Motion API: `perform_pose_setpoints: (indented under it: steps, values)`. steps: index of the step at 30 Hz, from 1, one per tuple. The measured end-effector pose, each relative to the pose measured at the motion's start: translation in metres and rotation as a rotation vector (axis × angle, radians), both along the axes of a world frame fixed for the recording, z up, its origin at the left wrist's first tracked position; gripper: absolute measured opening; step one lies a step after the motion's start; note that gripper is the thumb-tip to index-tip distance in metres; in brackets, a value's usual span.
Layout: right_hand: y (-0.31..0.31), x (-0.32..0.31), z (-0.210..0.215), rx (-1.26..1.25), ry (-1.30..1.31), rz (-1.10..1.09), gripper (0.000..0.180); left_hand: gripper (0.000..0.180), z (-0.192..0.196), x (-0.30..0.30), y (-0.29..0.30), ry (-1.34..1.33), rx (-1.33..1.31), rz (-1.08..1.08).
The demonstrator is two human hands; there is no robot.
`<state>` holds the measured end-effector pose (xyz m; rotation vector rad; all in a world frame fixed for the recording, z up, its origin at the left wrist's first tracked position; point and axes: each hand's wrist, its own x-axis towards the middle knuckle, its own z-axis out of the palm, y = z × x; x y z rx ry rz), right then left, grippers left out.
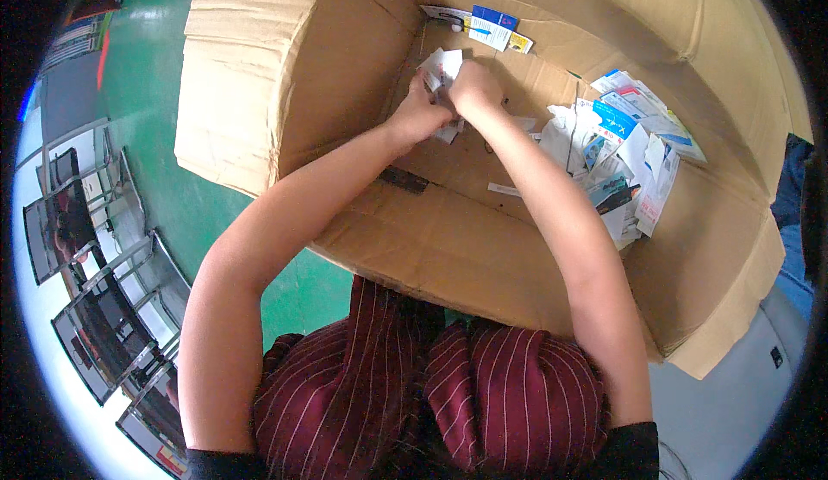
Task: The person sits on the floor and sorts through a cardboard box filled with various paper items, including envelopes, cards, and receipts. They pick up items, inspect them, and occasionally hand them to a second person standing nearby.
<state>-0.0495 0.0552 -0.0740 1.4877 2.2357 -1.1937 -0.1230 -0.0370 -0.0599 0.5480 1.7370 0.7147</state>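
Blue-and-white flat packets (625,148) lie heaped at the right of the big cardboard box (285,57); deep inside, left hand (417,116) and right hand (473,88) meet, fingers closed on a small white packet (440,68)

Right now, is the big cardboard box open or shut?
Open. The cardboard box has its flaps spread outward, and both hands reach inside, the left hand and right hand holding white paper packets.
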Motion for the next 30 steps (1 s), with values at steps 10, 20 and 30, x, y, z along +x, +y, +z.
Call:
perform_pose_setpoints:
  steps: [10,20,30]
  values:
    - [0.052,0.063,0.039,-0.663,0.857,-0.074,0.029,0.071,0.08,-0.007,0.011,-0.131,0.181,0.15]
    - [0.017,0.048,0.103,-0.237,1.019,0.02,0.032,0.036,0.127,0.016,0.015,-0.747,0.409,0.276]
    - [0.016,0.072,0.02,0.143,0.222,0.287,0.043,0.051,0.154,-0.002,-0.026,-0.622,0.495,0.217]
